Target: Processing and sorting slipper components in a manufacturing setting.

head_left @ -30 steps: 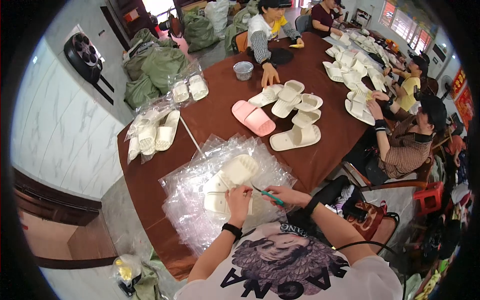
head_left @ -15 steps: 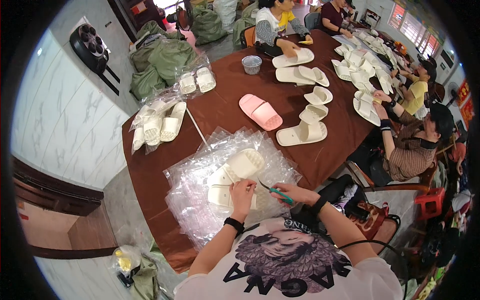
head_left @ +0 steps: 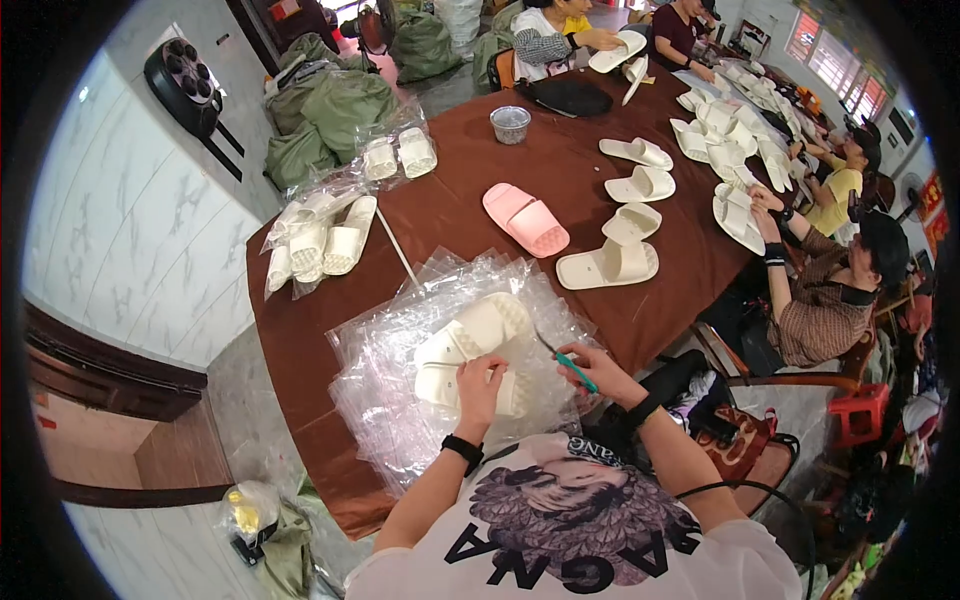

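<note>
A pair of cream slippers lies on a stack of clear plastic bags (head_left: 375,425) in front of me. The far slipper (head_left: 480,328) points up to the right; the near slipper (head_left: 437,385) lies beside it, partly covered by my left hand (head_left: 480,388). That hand's fingers are pinched together over the near slipper; what they hold, if anything, is too small to make out. My right hand (head_left: 605,378) grips a teal-handled tool (head_left: 577,372) with a thin, dark, curved tip. It is held right of the slippers, apart from them, its tip up and left.
A pink slipper (head_left: 525,220) and several cream slippers (head_left: 610,266) lie farther out on the brown-covered table (head_left: 430,215). Bagged slippers (head_left: 348,235) are at the left. A clear tub (head_left: 510,124) stands near the far edge. Co-workers handle slippers at the far end and right.
My right hand has drawn the tool rightward, away from the slippers. My left hand has hardly moved. At the far end, a co-worker has lifted a slipper, and slippers there have shifted.
</note>
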Demonstrator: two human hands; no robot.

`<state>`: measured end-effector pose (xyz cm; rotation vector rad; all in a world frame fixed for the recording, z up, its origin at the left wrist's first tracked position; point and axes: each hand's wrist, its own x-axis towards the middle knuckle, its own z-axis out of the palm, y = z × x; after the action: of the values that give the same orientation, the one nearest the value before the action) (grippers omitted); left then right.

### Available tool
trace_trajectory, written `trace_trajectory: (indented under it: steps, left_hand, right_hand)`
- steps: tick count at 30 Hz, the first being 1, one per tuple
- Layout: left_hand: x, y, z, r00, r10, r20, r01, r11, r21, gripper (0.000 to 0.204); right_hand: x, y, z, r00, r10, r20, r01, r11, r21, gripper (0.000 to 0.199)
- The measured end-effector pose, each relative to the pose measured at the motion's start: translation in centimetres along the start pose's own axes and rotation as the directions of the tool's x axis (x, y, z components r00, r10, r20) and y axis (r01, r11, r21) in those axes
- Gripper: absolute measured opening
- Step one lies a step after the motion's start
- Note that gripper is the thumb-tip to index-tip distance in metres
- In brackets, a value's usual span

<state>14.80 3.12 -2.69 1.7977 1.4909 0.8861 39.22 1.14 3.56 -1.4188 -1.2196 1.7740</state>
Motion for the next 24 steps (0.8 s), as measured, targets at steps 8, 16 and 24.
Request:
trace_trajectory:
  steps: [8, 16, 24]
  left_hand:
    - [-1.3, -0.3, -9.4, 0.877, -0.235, -0.42, -0.007, 0.867, -0.499, 0.004]
    - [-8.6, -11.6, -26.1, 0.509, -0.234, -0.828, 0.244, 0.962, -0.122, 0.02]
    - [-0.7, -7.1, -19.4, 0.924, 0.078, -0.374, 0.089, 0.908, 0.41, 0.037]
  right_hand:
    - [2.1, 7.4, -7.1, 0.735, -0.487, -0.472, -0.041, 0.662, -0.748, 0.046]
    - [1.9, 3.4, -4.3, 0.764, -0.547, -0.342, -0.207, 0.294, -0.933, 0.029]
    - [3.7, 0.7, 4.4, 0.739, -0.611, 0.284, 0.447, 0.13, -0.885, 0.048]
